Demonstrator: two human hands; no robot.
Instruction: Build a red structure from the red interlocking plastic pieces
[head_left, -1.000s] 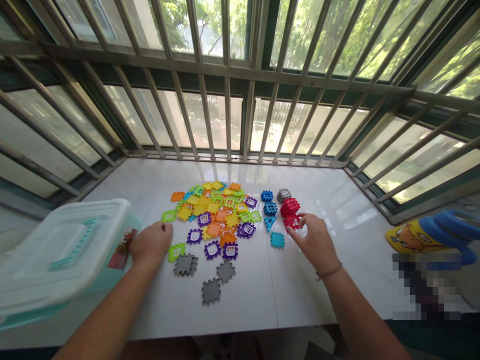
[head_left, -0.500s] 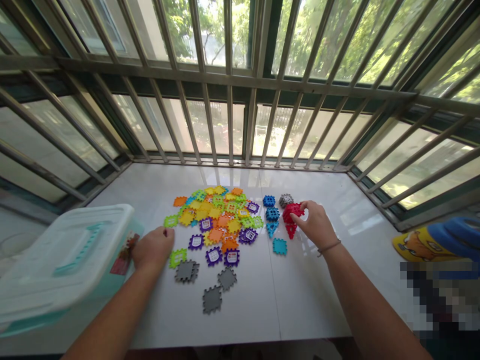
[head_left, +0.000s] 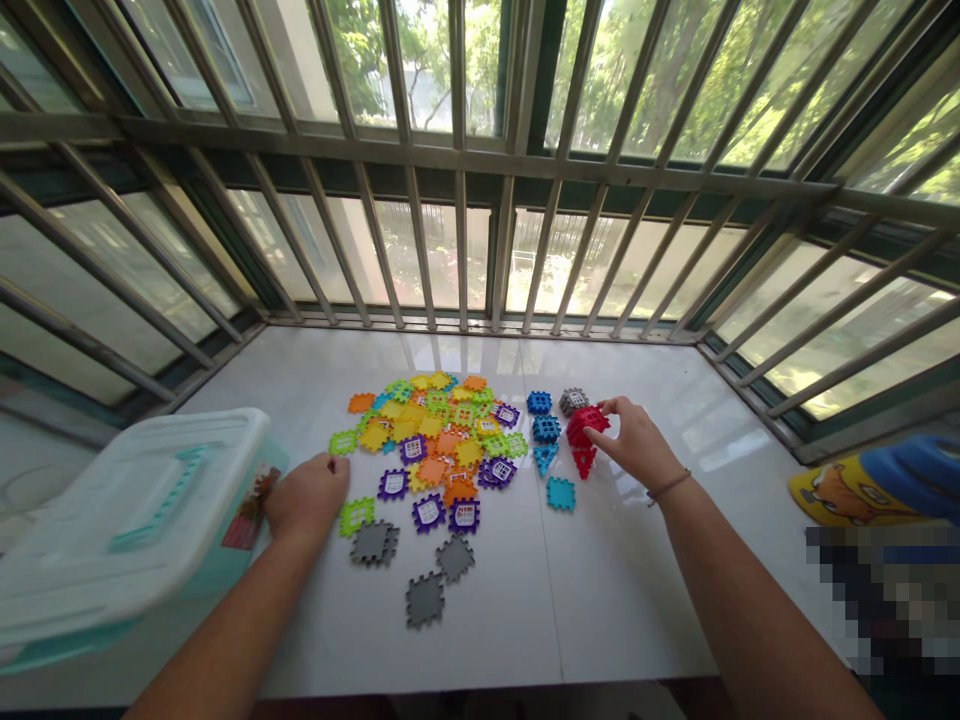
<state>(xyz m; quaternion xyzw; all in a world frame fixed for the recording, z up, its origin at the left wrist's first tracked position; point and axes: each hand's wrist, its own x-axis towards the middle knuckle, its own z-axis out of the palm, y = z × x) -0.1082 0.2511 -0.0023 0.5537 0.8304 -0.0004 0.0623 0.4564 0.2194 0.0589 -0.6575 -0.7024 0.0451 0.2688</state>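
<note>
Red toy tiles (head_left: 587, 428) stack together, tip pointing near. The right hand (head_left: 634, 445) holds them in bent fingers; the left hand (head_left: 306, 497) is curled, its hold hard to tell, on the white table (head_left: 622, 620) by barred windows (head_left: 450, 250).

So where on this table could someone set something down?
The widest free patch of table lies below the right hand, right of the grey tiles. Another lies beyond the red tiles. It's crowded at the coloured tile pile, by the left hand.

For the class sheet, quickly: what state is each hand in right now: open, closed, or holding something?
Left hand: loosely closed, nothing visible in it, beside a lime-green plastic tile.
Right hand: touching a red tile model; cannot tell whether it grips it.
</note>
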